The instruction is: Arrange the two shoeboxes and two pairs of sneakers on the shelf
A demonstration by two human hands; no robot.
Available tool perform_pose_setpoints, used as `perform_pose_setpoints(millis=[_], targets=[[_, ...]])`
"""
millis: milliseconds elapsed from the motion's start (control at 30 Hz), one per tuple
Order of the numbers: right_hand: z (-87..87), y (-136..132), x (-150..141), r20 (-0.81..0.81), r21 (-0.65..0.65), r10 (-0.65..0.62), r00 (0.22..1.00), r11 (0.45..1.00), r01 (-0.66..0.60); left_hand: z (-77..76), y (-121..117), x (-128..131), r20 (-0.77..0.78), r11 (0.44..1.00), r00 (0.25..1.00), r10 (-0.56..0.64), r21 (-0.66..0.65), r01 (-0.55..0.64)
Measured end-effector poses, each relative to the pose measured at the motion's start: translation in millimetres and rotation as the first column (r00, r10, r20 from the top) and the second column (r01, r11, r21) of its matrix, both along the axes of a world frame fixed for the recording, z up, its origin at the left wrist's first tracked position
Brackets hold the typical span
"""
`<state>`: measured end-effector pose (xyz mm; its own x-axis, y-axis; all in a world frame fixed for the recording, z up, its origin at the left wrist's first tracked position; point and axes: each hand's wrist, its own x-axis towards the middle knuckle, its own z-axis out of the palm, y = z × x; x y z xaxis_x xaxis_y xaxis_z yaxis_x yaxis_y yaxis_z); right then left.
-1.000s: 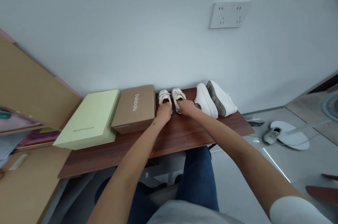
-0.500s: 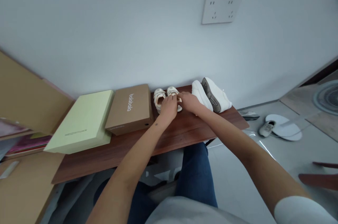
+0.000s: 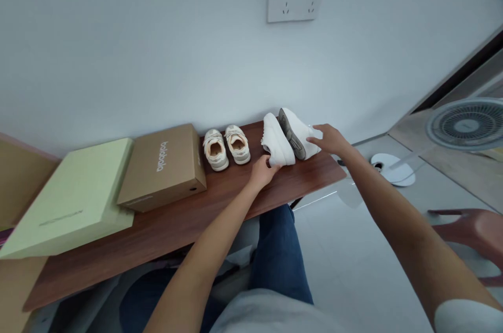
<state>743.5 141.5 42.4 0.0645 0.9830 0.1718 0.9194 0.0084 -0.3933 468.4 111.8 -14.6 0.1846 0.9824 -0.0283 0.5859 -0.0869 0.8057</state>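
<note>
White chunky-soled sneakers (right of brown cardboard box): left hand gripping one heel, right hand clasping other; lifting together probably next.

Along the shelf's back edge, left to right: flat box, shoebox, small shoes, then large sneakers at the right end.

You see two white sneakers at the bench's right end by the wall: the left sneaker upright, the right sneaker tipped, grey sole showing
</note>
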Motion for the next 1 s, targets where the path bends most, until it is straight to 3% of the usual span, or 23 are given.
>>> perform_pose_setpoints(millis=[100,200,300,433,600,800,900,1000], targets=[[-18.2,-4.0,28.9,-0.103,-0.140,-0.112,0.988,0.985,0.097,-6.8,0.8,4.6,-0.001,1.000,1.000,0.028,0.012,-0.028],[-33.6,-8.5,38.8,-0.309,-0.232,-0.047,0.950,0.972,-0.027,-10.2,4.9,8.2,-0.011,0.999,0.999,0.031,0.034,-0.031],[-42.4,-12.0,35.1,-0.471,-0.237,-0.003,0.882,0.964,-0.123,-13.1,12.0,10.0,0.010,1.000,1.000,0.009,0.027,-0.010],[-42.6,-12.3,26.2,-0.551,-0.229,-0.011,0.834,0.963,-0.139,-15.9,21.3,10.8,0.098,0.999,0.994,-0.053,0.014,0.052],[-28.5,-6.0,18.5,-0.574,-0.189,0.048,0.817,0.963,-0.190,-10.0,30.0,10.5,0.112,0.997,0.992,-0.062,0.057,0.055],[-5.3,-0.3,13.5,-0.443,-0.154,0.160,0.882,0.956,-0.251,8.1,37.8,4.2,-0.009,0.992,0.997,-0.083,0.097,0.083],[3.8,2.4,9.8,-0.219,-0.150,0.229,0.949,0.953,-0.264,21.3,40.6,5.8,-0.113,0.981,0.984,-0.139,0.117,0.152],[10.2,5.7,2.5,0.053,-0.183,0.261,0.964,0.952,-0.247,37.6,43.8,12.9,-0.224,0.963,0.956,-0.191,0.146,0.227]])
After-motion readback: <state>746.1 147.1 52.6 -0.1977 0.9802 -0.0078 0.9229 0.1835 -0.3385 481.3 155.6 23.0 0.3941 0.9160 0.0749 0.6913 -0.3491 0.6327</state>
